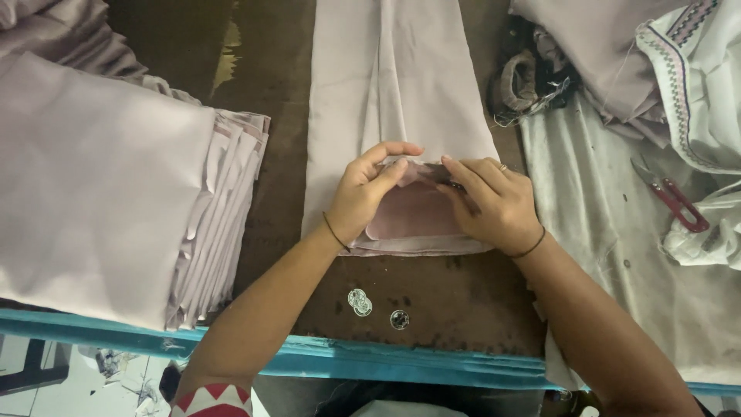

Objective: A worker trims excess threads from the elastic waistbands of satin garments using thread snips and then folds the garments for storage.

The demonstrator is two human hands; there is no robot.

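Now, head view — only one camera:

Cloth: long pale lilac fabric piece (401, 100), flat on the dark brown worktable (278, 93), long axis running straight away from the body; near end folded back, showing a pinker inner flap (413, 212).

Left hand (367, 193): on the left side of the fold, fingers curled narrow over the flap's top edge, thumb pressed against it — pinching the cloth.

Right hand (494, 202): on the right side of the same fold, fingers flat and close together, tips meeting the left hand's at the fold; possibly something small and dark under the fingers, too hidden to tell.

Relation: fold lies between both hands, equally near each, crosswise to the long axis.

Nearby: stack of matching lilac cut pieces (116, 185) to the left; red-handled thread snips (675, 197) well apart on white cloth at right; three small coins (374, 307) near the blue table edge (370, 359).
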